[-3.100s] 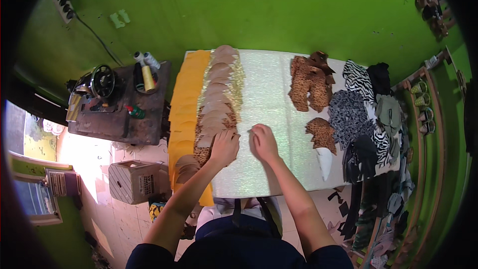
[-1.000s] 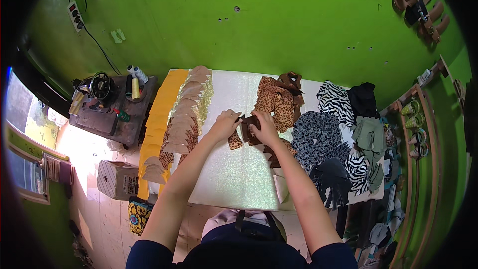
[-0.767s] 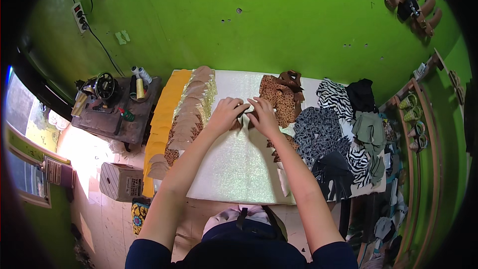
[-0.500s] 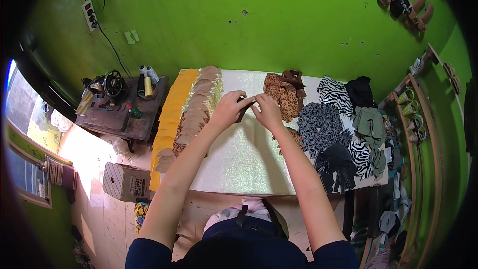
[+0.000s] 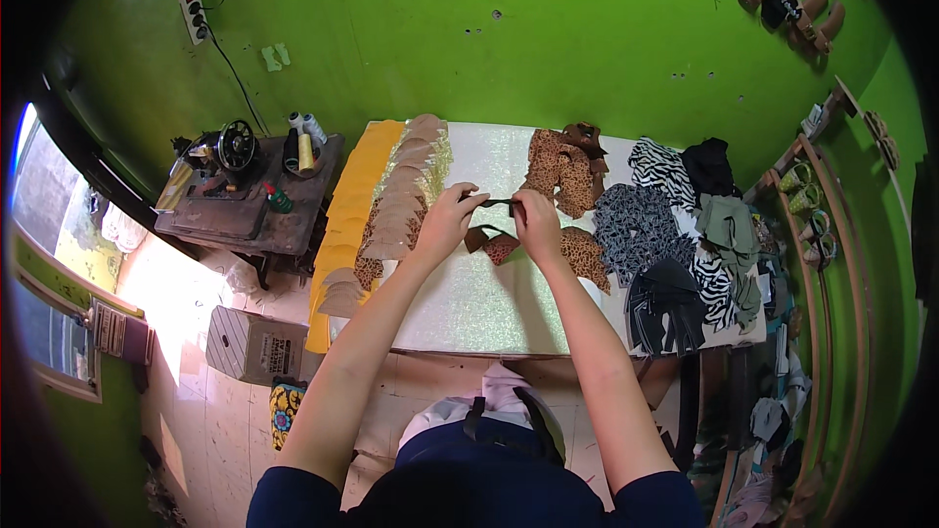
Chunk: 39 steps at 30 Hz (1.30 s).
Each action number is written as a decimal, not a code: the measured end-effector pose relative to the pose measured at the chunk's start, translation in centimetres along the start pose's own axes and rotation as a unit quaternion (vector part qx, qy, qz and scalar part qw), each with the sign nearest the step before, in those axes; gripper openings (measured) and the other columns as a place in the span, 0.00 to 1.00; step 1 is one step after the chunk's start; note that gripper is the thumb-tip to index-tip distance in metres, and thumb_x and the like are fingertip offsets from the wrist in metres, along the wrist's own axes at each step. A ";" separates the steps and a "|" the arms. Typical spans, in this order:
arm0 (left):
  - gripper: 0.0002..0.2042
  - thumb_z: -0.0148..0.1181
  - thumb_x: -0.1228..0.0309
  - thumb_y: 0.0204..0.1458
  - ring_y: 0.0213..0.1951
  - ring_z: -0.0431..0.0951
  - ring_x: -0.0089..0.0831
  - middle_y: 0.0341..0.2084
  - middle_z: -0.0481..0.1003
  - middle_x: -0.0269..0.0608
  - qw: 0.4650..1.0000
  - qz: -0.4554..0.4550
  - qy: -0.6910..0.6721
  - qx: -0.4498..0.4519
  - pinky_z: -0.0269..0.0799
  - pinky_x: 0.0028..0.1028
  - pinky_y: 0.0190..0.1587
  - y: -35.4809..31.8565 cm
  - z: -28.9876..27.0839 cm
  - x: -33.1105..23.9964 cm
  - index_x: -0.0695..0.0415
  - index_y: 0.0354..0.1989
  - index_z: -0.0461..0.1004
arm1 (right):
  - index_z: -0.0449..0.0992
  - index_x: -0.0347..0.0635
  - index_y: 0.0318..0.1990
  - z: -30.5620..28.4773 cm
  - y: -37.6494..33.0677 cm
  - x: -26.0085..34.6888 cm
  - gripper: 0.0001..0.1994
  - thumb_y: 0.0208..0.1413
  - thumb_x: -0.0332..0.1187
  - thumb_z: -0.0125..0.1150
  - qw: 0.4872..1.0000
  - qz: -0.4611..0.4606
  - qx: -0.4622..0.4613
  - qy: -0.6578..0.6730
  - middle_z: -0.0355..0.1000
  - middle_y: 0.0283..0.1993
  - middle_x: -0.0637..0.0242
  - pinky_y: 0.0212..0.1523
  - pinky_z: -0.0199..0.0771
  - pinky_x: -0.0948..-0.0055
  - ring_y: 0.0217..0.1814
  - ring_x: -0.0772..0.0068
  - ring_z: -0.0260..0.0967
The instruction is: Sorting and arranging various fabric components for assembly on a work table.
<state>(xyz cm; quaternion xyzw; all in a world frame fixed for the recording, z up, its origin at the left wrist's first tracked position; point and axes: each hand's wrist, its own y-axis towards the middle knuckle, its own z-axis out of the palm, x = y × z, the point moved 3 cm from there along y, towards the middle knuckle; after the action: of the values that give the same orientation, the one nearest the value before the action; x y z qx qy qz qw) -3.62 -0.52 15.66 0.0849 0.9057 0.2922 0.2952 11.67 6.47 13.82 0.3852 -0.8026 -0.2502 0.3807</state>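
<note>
Over the middle of the white table (image 5: 460,308), my left hand (image 5: 450,222) and my right hand (image 5: 535,225) pinch the two ends of a dark strip (image 5: 500,201), stretched level between them. Just below it shows a curved dark-brown piece with a reddish patterned part (image 5: 501,248); I cannot tell whether it hangs from the strip or lies on the table. Right of my right hand are leopard-print cut pieces (image 5: 584,256). To the left of my left hand runs an overlapping row of beige cut pieces (image 5: 399,203).
Yellow pieces (image 5: 354,200) line the table's left edge. Grey-patterned (image 5: 631,225), zebra-print (image 5: 661,173), black (image 5: 665,303) and olive (image 5: 729,225) pieces crowd its right side. A sewing machine (image 5: 230,149) stands on a side table at left, a cardboard box (image 5: 256,344) below.
My hands have moved slightly apart, and the dark strip now shows stretched between them. The curved brown and reddish piece has come into sight below it. The whole view has shifted slightly.
</note>
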 end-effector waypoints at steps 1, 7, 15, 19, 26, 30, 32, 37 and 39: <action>0.13 0.52 0.79 0.44 0.39 0.70 0.40 0.37 0.69 0.42 1.000 0.002 -0.002 -0.007 0.67 0.32 0.42 -0.3 0.0 -0.1 0.54 0.39 0.74 | 0.68 0.40 0.33 -0.2 0.0 0.0 0.06 0.46 0.26 0.54 1.000 0.010 0.006 0.001 0.68 0.33 0.60 0.38 0.64 0.63 0.36 0.57 0.66; 0.11 0.51 0.77 0.47 0.37 0.72 0.42 0.35 0.72 0.46 0.990 -0.103 -0.094 -0.007 0.68 0.31 0.41 -1.3 0.0 0.1 0.59 0.39 0.73 | 0.69 0.39 0.35 -1.5 -0.1 0.2 0.06 0.48 0.25 0.50 0.993 0.088 -0.014 0.071 0.69 0.34 0.58 0.38 0.65 0.63 0.38 0.55 0.67; 0.13 0.55 0.67 0.48 0.37 0.75 0.38 0.32 0.74 0.50 0.937 -0.308 -0.151 0.071 0.68 0.30 0.39 -7.6 5.9 0.7 0.62 0.39 0.70 | 0.70 0.39 0.40 -0.4 -9.6 -3.6 0.09 0.51 0.26 0.50 0.953 0.249 0.120 0.127 0.71 0.37 0.58 0.36 0.68 0.70 0.38 0.61 0.69; 0.13 0.55 0.67 0.48 0.35 0.75 0.40 0.31 0.74 0.51 0.908 -0.368 -0.151 0.133 0.68 0.30 0.39 -11.3 9.7 0.6 0.62 0.39 0.70 | 0.65 0.42 0.46 -0.1 -14.6 -3.4 0.14 0.49 0.24 0.48 0.944 0.293 0.130 0.076 0.69 0.40 0.52 0.43 0.65 0.62 0.42 0.49 0.66; 0.14 0.52 0.70 0.48 0.38 0.73 0.45 0.35 0.73 0.53 0.882 -0.419 -0.138 0.164 0.68 0.35 0.41 -12.1 12.1 -0.6 0.62 0.42 0.68 | 0.64 0.43 0.48 -2.2 -16.9 -4.2 0.16 0.49 0.26 0.49 0.965 0.222 0.138 -0.003 0.63 0.46 0.55 0.48 0.61 0.60 0.49 0.51 0.60; 0.16 0.51 0.74 0.45 0.42 0.67 0.47 0.40 0.66 0.53 0.954 -0.285 0.084 0.040 0.63 0.39 0.44 -11.1 12.1 -3.1 0.61 0.45 0.64 | 0.64 0.41 0.49 -4.7 -17.9 -6.1 0.20 0.45 0.28 0.53 0.946 0.257 0.138 -0.142 0.62 0.46 0.56 0.46 0.59 0.60 0.50 0.56 0.58; 0.13 0.50 0.76 0.45 0.40 0.68 0.48 0.36 0.67 0.53 0.963 -0.263 0.018 0.063 0.63 0.39 0.43 -10.7 12.6 -4.7 0.61 0.41 0.66 | 0.61 0.39 0.50 -5.6 -18.7 -6.1 0.24 0.43 0.33 0.57 0.905 0.308 0.195 -0.218 0.61 0.44 0.52 0.47 0.58 0.59 0.47 0.52 0.60; 0.09 0.49 0.74 0.45 0.38 0.71 0.46 0.33 0.69 0.51 0.946 -0.264 -0.132 0.134 0.66 0.37 0.41 -11.3 17.9 -10.8 0.61 0.36 0.68 | 0.64 0.39 0.45 -6.6 -19.7 -7.8 0.26 0.38 0.38 0.64 0.862 0.372 0.298 -0.174 0.63 0.43 0.52 0.44 0.65 0.59 0.45 0.52 0.63; 0.13 0.53 0.71 0.44 0.39 0.70 0.46 0.37 0.67 0.52 0.926 -0.286 -0.150 0.194 0.67 0.36 0.42 -11.8 20.2 -12.0 0.63 0.40 0.66 | 0.66 0.39 0.43 -7.0 -19.6 -8.8 0.24 0.38 0.39 0.65 0.860 0.364 0.323 -0.153 0.65 0.42 0.53 0.44 0.66 0.60 0.45 0.52 0.63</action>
<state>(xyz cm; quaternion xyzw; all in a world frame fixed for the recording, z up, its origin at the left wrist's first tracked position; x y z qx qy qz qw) 18.14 -4.38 1.36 -0.0798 0.8758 -0.0021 0.4761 29.31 1.49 0.62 0.1239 -0.9695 0.1239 0.1711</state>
